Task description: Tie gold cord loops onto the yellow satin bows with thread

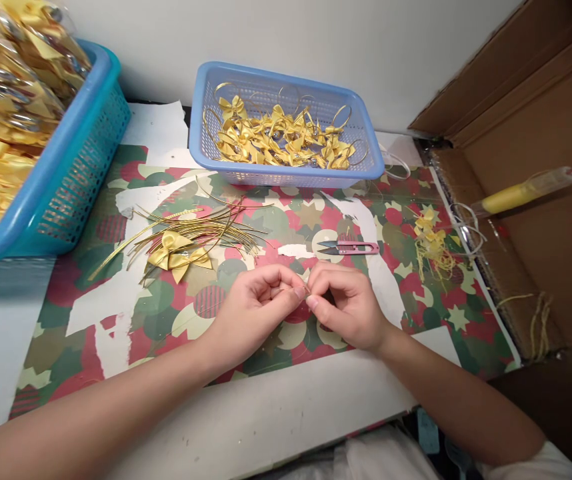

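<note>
Meeting fingertip to fingertip over the near centre of the table, the left hand (256, 300) and the right hand (346, 303) pinch a thin gold wire (307, 291) between thumb and forefinger. The remaining fingers of both hands are curled inward. The wire is almost fully hidden by the fingertips; its shape cannot be told.

Both hands sit above a patterned paper sheet (416, 320) in red and green. Just beyond the right hand lie pink thread snips (349, 248), blades pointing left. Left of the snips lies a gold ribbon bow (179, 253) beside a loose bundle of gold wires (201, 227). At the far centre stands a light blue basket (286, 173) holding finished bows. A teal basket (76, 173) stands at the far left. Yellow scraps (431, 243) lie at the right.
</note>
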Demonstrator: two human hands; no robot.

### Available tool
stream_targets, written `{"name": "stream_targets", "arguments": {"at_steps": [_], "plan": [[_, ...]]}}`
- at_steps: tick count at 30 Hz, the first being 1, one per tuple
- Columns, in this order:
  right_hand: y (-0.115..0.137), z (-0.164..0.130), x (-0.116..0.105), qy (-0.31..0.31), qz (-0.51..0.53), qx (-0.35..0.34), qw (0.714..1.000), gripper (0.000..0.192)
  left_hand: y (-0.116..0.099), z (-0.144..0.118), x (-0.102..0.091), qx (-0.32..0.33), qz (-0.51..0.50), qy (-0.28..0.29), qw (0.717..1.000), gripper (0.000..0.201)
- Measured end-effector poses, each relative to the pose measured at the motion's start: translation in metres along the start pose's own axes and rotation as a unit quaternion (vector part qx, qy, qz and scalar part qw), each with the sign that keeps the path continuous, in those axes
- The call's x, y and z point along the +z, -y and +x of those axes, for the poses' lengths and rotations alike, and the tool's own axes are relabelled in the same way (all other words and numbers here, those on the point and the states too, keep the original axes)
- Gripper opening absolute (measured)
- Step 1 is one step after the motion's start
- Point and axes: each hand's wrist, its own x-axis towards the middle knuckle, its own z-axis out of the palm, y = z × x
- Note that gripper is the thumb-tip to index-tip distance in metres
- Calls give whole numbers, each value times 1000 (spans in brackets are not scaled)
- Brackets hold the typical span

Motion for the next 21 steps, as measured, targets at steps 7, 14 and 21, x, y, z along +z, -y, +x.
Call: {"name": "stream_targets", "arguments": {"at_steps": [7,14,21], "plan": [[-1,-1,0,2,2,7,1000,22,0,0,0,-2,-1,-8,1000,20],[-1,-1,0,3,6,11,1000,22,1,0,0,-1,6,-9,1000,20],[-1,-2,0,4,3,16,1000,22,0,0,1,-6,0,-8,1000,19]]}}
